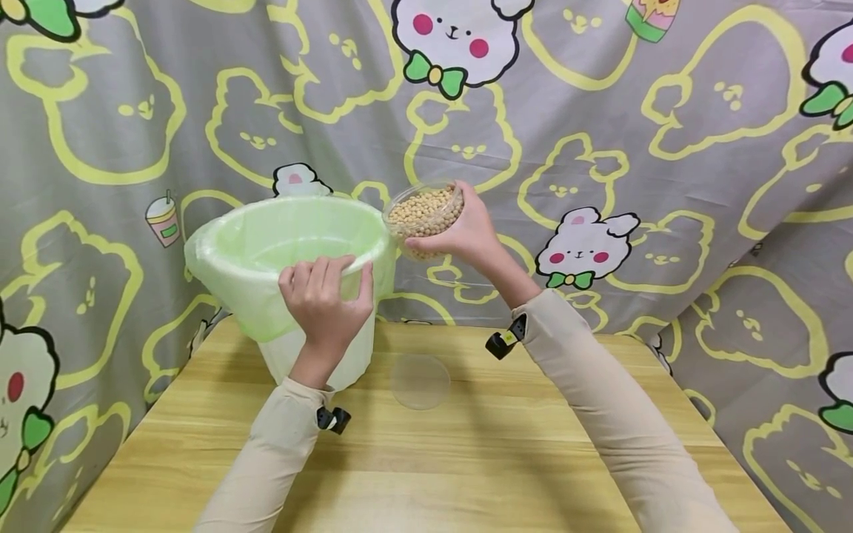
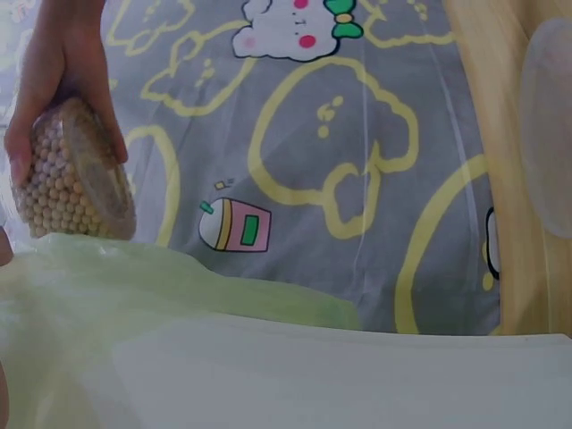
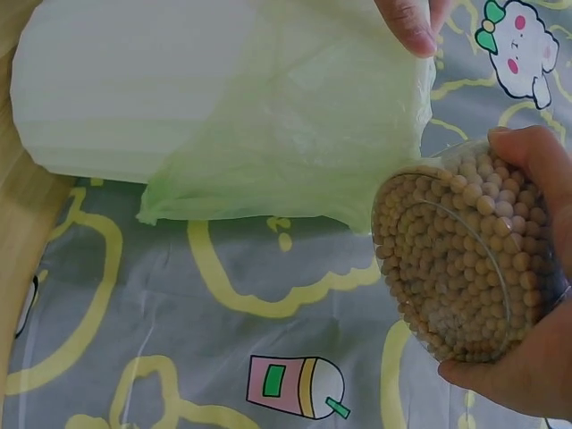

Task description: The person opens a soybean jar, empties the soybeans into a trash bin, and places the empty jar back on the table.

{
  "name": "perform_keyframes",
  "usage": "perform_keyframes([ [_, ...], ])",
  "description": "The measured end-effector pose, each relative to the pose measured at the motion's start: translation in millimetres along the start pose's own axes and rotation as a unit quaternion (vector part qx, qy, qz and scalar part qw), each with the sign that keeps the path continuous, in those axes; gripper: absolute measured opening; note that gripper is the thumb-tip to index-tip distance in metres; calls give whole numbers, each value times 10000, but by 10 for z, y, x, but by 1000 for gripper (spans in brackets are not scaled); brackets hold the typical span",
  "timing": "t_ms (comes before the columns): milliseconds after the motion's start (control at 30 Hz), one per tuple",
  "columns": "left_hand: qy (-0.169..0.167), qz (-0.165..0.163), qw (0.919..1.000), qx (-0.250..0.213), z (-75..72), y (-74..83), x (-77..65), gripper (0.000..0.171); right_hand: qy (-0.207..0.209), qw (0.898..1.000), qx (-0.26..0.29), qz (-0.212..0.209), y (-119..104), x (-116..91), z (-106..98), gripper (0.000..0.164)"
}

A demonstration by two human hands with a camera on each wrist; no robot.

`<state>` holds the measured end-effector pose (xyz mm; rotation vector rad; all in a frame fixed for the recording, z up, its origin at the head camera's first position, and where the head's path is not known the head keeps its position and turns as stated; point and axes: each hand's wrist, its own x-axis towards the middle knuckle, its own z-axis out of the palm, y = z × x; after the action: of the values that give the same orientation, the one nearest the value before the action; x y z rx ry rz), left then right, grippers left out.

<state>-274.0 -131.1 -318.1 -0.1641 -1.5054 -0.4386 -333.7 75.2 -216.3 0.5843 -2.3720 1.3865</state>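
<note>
A white trash bin [image 1: 356, 348] stands on the table, lined with a thin light-green plastic bag [image 1: 243, 303] folded over its rim. My left hand [image 1: 326, 300] grips the near rim, fingers over the edge and thumb at its right side. My right hand [image 1: 469, 229] holds a round clear plastic jar [image 1: 426, 215] up beside the bin's right rim. Dry beige soybeans [image 3: 447, 259] fill much of the jar, which has no lid on and tilts toward the bin. In the left wrist view the jar [image 2: 76, 179] appears just past the bag's edge.
A round translucent lid [image 1: 420, 381] lies on the wooden table [image 1: 426, 459] right of the bin's base. A grey cartoon-print curtain [image 1: 586, 170] hangs close behind the table and along its sides.
</note>
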Motion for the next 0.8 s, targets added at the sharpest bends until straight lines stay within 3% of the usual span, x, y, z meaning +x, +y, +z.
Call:
perform_keyframes([
  [800,3,36,10000,31,0,-11,1,24,-331,9972,-534,-413,-212,159,26,108],
])
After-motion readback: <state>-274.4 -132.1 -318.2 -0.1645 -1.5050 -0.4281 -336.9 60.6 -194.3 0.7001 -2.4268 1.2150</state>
